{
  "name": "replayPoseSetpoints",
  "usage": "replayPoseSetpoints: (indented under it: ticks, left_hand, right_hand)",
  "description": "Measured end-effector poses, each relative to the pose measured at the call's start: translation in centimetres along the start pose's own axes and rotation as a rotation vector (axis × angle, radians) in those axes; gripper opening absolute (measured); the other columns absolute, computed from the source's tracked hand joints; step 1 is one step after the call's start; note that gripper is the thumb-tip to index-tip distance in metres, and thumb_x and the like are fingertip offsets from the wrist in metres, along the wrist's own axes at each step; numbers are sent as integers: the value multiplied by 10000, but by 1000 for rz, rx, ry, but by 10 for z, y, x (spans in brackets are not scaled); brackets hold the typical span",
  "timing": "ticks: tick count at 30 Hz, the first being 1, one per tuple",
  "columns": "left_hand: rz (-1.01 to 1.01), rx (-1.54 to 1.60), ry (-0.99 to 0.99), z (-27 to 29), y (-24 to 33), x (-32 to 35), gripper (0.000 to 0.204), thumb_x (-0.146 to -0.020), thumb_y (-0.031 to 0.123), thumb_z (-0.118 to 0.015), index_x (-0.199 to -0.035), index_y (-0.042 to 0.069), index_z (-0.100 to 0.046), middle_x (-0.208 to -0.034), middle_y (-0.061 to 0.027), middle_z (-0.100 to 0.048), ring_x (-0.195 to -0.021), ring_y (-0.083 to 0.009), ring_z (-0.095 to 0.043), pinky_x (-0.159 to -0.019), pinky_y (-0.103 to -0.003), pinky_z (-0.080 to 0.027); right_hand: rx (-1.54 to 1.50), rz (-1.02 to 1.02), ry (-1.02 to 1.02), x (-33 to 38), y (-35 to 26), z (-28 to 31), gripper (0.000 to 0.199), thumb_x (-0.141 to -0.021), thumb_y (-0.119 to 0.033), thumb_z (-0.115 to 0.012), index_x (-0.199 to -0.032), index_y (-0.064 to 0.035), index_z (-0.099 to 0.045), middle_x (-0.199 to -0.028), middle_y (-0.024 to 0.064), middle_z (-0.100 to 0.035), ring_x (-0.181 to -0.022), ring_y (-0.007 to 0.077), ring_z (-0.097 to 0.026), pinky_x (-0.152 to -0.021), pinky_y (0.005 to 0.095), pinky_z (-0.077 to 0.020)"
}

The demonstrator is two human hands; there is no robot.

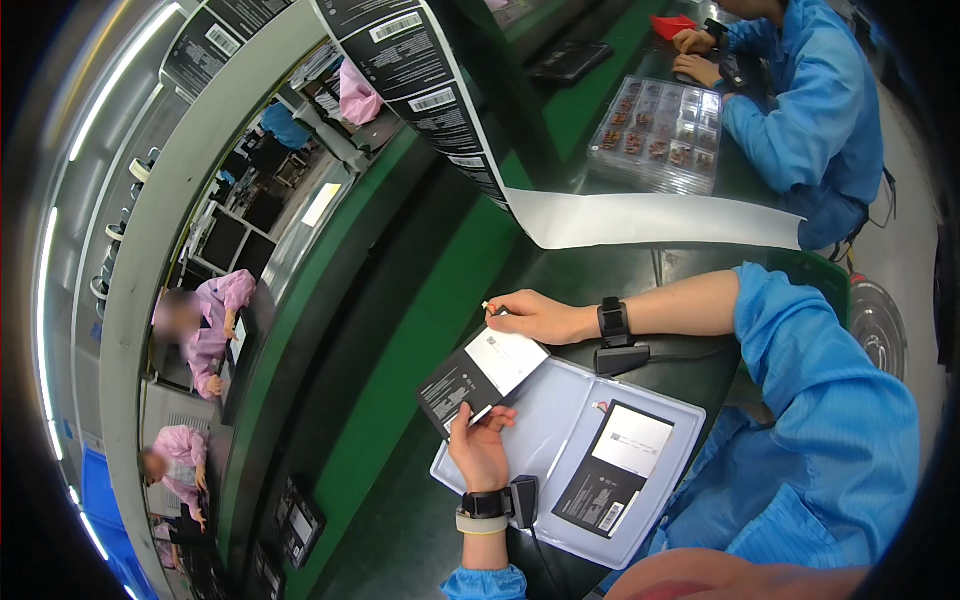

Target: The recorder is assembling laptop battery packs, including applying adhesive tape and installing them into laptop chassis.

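Note:
My left hand (480, 450) is closed on the lower edge of a flat black-and-white battery (482, 372), its thumb on the face and its other fingers partly hidden. My right hand (540, 318) grips the far corner of the same battery, beside a small connector (487, 308) with a short orange lead. Tilted, the battery hangs over the left part of a pale plastic tray (560, 400). A second similar battery (613, 470) lies flat in the tray's right compartment, with its small lead at the upper end. Both wrists wear black bands with cables.
A long strip of black labels (420, 90) hangs ahead, its white backing (650, 222) curling across the table. Beyond it stands a clear compartment box (657, 135) of small parts. At far right sits a co-worker in blue (810, 100). A green conveyor (350, 420) runs along the left.

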State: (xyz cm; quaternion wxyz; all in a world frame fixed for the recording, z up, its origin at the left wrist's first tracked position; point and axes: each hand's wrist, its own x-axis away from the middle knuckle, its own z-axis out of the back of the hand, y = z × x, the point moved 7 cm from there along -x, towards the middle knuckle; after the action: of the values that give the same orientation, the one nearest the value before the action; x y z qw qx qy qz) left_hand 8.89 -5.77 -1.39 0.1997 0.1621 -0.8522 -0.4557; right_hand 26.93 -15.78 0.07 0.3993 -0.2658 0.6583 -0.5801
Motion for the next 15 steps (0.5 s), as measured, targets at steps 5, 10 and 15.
replayPoseSetpoints:
  ticks: [5, 10, 15]
  left_hand:
    - [8, 6, 0, 1, 0, 0, 363, -983, 293, -515, -1019, -54, -615, -820, -179, -685, -747, -310, -663, -707, -372, -522]
    - [5, 0, 24, -3, 1, 0, 325, -963, 276, -524, -1013, -33, -612, -801, -158, -671, -723, -300, -641, -670, -358, -508]
    - [-15, -25, 15, -3, 2, 0, 319, -963, 272, -516, -1018, -29, -607, -799, -154, -664, -730, -299, -638, -672, -361, -504]
  right_hand:
    - [24, 36, 15, -1, -1, 0, 241, -1007, -240, -534, -967, -14, -606, -811, -4, -599, -744, 63, -494, -686, 272, -436]
    - [27, 34, 12, 0, -3, 1, 240, -1004, -242, -532, -956, -17, -602, -795, 0, -591, -728, 71, -483, -670, 279, -424]
    - [68, 31, 11, 0, -3, 2, 241, -996, -243, -535, -941, -17, -596, -771, 4, -581, -713, 77, -473, -652, 288, -415]
